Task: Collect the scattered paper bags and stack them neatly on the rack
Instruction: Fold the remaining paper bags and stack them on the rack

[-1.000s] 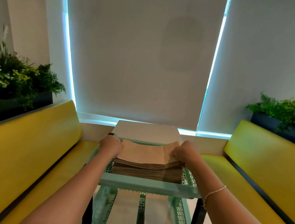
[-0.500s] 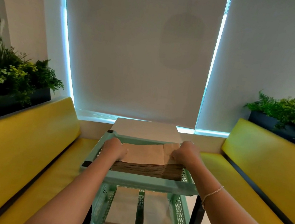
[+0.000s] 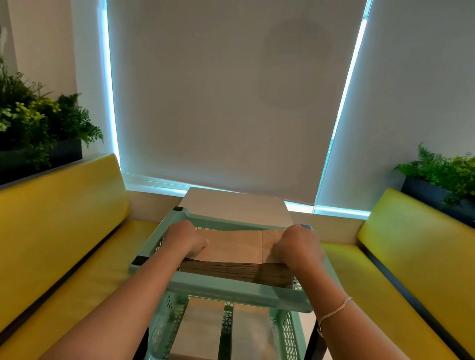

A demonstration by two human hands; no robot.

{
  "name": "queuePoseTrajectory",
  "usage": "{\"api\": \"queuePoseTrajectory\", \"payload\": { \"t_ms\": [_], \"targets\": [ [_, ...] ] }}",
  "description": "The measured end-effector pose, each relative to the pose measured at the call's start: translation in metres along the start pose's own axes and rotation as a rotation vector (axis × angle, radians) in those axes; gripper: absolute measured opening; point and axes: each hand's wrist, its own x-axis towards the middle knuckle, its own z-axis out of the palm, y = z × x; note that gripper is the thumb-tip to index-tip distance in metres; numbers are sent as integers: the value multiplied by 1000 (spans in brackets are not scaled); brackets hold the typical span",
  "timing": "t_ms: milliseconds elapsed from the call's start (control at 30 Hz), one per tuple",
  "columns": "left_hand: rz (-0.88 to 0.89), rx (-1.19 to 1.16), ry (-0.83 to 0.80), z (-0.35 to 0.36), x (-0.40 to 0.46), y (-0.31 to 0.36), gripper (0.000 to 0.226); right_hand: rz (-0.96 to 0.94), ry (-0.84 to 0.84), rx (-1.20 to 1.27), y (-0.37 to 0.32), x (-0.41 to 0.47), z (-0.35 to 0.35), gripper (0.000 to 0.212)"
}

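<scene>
Yellow benches (image 3: 44, 231) flank the green rack (image 3: 225, 290); left hand (image 3: 185, 237) and right hand (image 3: 296, 251) grip the paper bags (image 3: 233, 249) on top, nearly done.

Matt brown paper bags (image 3: 233, 249); perforated mint plastic rack (image 3: 242, 292); smooth yellow benches (image 3: 36, 224).

Brown paper bags (image 3: 234, 246), mint-green lattice rack (image 3: 242, 292), yellow benches (image 3: 46, 216).

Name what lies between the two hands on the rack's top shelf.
In the head view, the stack of paper bags lies between the left hand and right hand, which hold its ends.
</scene>
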Motion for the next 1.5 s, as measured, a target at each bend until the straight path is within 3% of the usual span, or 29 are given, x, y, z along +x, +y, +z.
{"api": "queuePoseTrajectory", "payload": {
  "t_ms": [267, 400, 567, 633, 767, 900, 1000, 1100, 1267, 1500],
  "targets": [
    [15, 38, -31, -3, -4, 4, 45, 18, -7, -9, -2, -3, 0, 25],
    [51, 32, 20, -18, -23, 12, 58, -45, 39, -10, 0, -11, -12, 21],
    [254, -344, 196, -45, -83, 23, 51, -187, 148, 44, 10, -51, -44, 42],
    [318, -524, 150, -46, -118, 20, 36, -227, 115, 120, 20, -80, -49, 44],
    [348, -664, -164, -5, -183, -11, 6, -189, -103, 206, 61, -137, -23, 37],
    [230, -418, -476, 75, -215, -48, 12, 53, -415, 91, 119, -170, 55, 33],
    [132, -175, -505, 121, -223, -65, 36, 202, -549, 26, 148, -191, 107, 41],
    [117, 19, -531, 142, -228, -75, 46, 257, -504, -13, 160, -209, 138, 30],
    [148, 173, -517, 166, -237, -87, 44, 288, -357, 80, 153, -228, 155, 13],
    [167, 130, -417, 172, -243, -91, 33, 156, -187, 45, 133, -246, 154, 20]
  ]
}}
